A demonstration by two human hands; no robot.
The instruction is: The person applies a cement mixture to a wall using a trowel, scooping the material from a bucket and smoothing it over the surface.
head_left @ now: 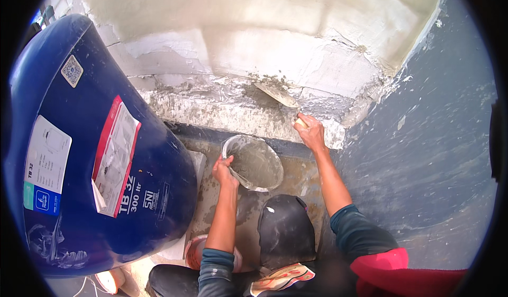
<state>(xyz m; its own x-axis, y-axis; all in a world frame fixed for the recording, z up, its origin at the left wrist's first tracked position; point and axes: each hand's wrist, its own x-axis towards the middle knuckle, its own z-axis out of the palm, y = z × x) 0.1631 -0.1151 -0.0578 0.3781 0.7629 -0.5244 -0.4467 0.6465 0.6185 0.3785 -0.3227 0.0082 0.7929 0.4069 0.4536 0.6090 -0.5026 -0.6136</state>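
My left hand (225, 171) grips the rim of a round bucket (274, 148), which is tilted toward the wall with grey mortar smeared inside. My right hand (311, 132) is closed around the pale handle of a trowel (276, 94). The trowel's blade lies against the lower part of the wall (206, 102), where wet grey mortar (258, 92) is spread. Rough, chipped patches surround that spot. My right fingers partly hide the handle.
A large blue water tank (153, 154) with labels stands close on the left. A grey painted wall (423, 138) rises on the right, meeting the plastered wall in a corner. My dark-clad knee (286, 228) is below the bucket, above a stained floor (304, 172).
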